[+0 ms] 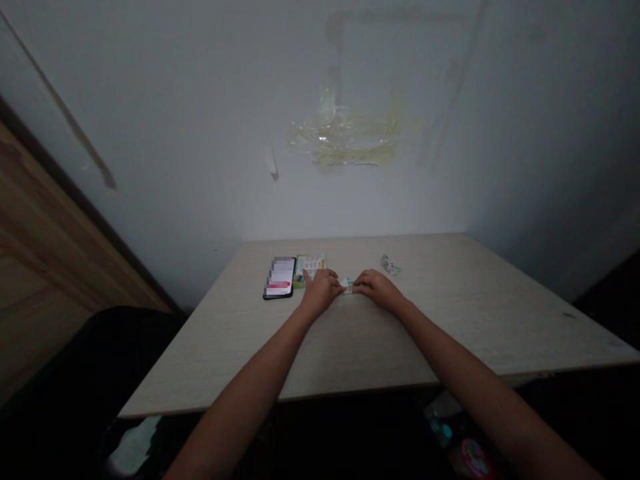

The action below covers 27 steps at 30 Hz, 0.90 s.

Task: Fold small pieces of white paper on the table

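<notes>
Between my two hands lies a small piece of printed paper [347,285], white and green, low on the tabletop. My left hand [321,291] pinches its left end with the fingertips. At its right end, the fingers of my right hand [376,287] press together on the paper. Both hands partly cover it, so its full shape is hidden. A green-and-white printed booklet or card [310,263] lies just behind my left hand. Left of that is a phone [280,277] with a lit screen. Beyond my right hand sits a crumpled or folded printed paper piece [390,265].
The pale wooden table [240,360] reaches back to a wall [200,133] with yellowed tape [350,140] on it. A wooden panel [50,220] and a dark object [125,340] stand at the left. Below the front edge, a pink round item [475,457] shows dimly.
</notes>
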Available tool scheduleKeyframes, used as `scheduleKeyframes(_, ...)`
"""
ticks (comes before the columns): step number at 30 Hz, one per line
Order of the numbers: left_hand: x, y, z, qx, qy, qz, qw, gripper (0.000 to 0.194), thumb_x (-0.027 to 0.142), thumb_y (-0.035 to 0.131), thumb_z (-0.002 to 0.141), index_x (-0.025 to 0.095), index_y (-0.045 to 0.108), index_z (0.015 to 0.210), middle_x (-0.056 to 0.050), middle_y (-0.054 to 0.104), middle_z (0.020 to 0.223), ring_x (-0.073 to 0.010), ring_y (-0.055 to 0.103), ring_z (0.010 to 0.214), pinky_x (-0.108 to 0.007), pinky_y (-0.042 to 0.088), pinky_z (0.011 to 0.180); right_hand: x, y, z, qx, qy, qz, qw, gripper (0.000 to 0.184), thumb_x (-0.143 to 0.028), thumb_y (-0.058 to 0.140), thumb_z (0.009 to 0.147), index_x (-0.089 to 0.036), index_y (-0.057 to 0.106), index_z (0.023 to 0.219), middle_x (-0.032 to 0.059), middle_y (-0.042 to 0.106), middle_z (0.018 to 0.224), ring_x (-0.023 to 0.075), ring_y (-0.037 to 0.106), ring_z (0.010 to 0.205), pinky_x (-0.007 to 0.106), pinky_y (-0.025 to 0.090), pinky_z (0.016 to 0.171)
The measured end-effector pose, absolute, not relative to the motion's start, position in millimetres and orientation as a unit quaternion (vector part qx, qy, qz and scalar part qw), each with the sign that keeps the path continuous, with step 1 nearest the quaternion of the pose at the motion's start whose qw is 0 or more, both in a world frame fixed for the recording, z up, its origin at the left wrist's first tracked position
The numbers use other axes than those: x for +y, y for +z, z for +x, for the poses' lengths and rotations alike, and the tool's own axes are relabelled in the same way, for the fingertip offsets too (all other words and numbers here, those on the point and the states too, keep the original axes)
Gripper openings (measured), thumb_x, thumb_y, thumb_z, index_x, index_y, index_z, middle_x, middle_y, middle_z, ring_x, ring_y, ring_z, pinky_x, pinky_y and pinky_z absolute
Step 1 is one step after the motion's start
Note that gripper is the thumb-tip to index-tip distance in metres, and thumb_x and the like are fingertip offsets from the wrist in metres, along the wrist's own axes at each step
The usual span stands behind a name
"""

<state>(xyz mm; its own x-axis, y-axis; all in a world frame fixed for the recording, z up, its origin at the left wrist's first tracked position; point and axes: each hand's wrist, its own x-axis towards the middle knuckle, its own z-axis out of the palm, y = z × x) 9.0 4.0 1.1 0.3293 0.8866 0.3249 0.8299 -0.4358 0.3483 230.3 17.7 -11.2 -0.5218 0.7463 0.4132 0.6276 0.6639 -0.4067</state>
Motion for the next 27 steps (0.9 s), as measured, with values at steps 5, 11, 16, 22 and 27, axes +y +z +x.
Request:
scheduleKeyframes(5,4.6,1.0,10.9,0.551,0.232,0.799,0.062,0.017,0.038,0.064,0.088,0.028,0.078,0.087,-0.005,0.066,0.122,-0.0297,0.052,0.122,-0.073,0.003,0.114,18.7,-13.0,229.5,-0.845,0.096,-0.442,0.285,0.017,-0.029,0.064,0.091,-0.020,0.078,0.094,0.0069,0.070,0.091,0.0198,0.060,0.093,0.031,0.043,0.086)
scheduleKeyframes(11,3.4,2.3,17.2,0.570,0.244,0.783,0.047,0.016,0.036,0.063,0.089,0.027,0.077,0.091,-0.005,0.064,0.124,-0.0308,0.052,0.123,-0.077,0.007,0.111,23.3,-15.7,223.0,-0.820,0.097,-0.490,0.278,0.016,-0.028,0.065,0.089,-0.019,0.078,0.094,0.0074,0.071,0.091,0.0195,0.060,0.092,0.030,0.042,0.087)
scheduleKeyframes(16,6.1,-0.4,18.6,0.582,0.247,0.773,0.044,0.015,0.036,0.064,0.088,0.027,0.076,0.088,-0.006,0.059,0.132,-0.0317,0.049,0.127,-0.079,0.010,0.108,23.1,-15.7,219.7,-0.799,0.091,-0.524,0.281,0.017,-0.029,0.065,0.088,-0.021,0.079,0.092,0.0072,0.073,0.093,0.0207,0.061,0.095,0.031,0.041,0.089)
scheduleKeyframes(22,8.6,-1.2,19.8,0.599,0.243,0.761,0.048,0.015,0.038,0.065,0.087,0.027,0.076,0.089,-0.007,0.055,0.139,-0.0330,0.044,0.132,-0.080,0.010,0.108,20.2,-13.0,214.4,-0.776,0.084,-0.557,0.283,0.015,-0.029,0.066,0.086,-0.023,0.079,0.089,0.0062,0.074,0.094,0.0213,0.062,0.095,0.032,0.040,0.088)
scheduleKeyframes(27,10.0,-1.4,21.3,0.616,0.234,0.751,0.053,0.015,0.039,0.067,0.086,0.028,0.076,0.090,-0.006,0.050,0.145,-0.0337,0.039,0.136,-0.077,0.008,0.110,17.9,-10.5,210.8,-0.767,0.076,-0.572,0.279,0.013,-0.028,0.066,0.085,-0.023,0.079,0.087,0.0059,0.074,0.093,0.0226,0.061,0.096,0.033,0.040,0.088)
